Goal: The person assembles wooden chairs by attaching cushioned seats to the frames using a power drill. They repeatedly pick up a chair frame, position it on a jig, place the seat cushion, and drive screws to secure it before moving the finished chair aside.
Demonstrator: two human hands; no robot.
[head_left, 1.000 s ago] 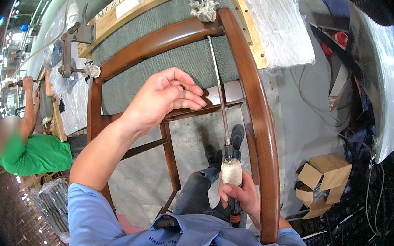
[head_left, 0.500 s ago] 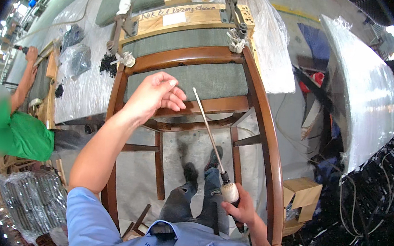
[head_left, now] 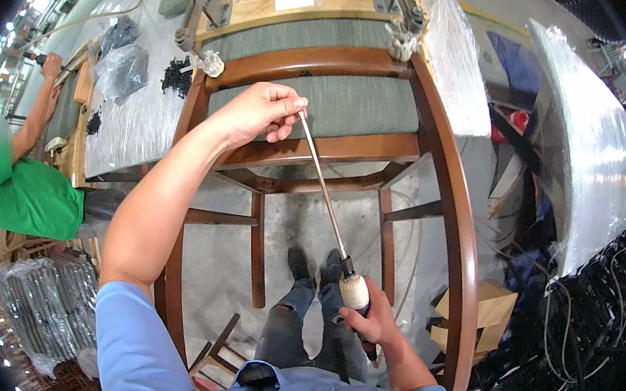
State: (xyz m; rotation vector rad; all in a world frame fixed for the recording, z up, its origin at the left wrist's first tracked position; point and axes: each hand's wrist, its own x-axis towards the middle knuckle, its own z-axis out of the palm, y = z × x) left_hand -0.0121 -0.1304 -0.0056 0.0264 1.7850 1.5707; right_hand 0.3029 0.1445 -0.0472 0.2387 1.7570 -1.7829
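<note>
Left hand (head_left: 264,118): was pinched closed at the tip of the long bit (head_left: 322,181), upper centre.
Right hand (head_left: 373,320): was clasped around the power screwdriver (head_left: 354,292), lower centre.
Wooden chair (head_left: 365,151): spanned mid-frame.

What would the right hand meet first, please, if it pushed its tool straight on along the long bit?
Probably the left hand, at the tip of the long bit of the tool in the right hand; exact depth is unclear.
</note>
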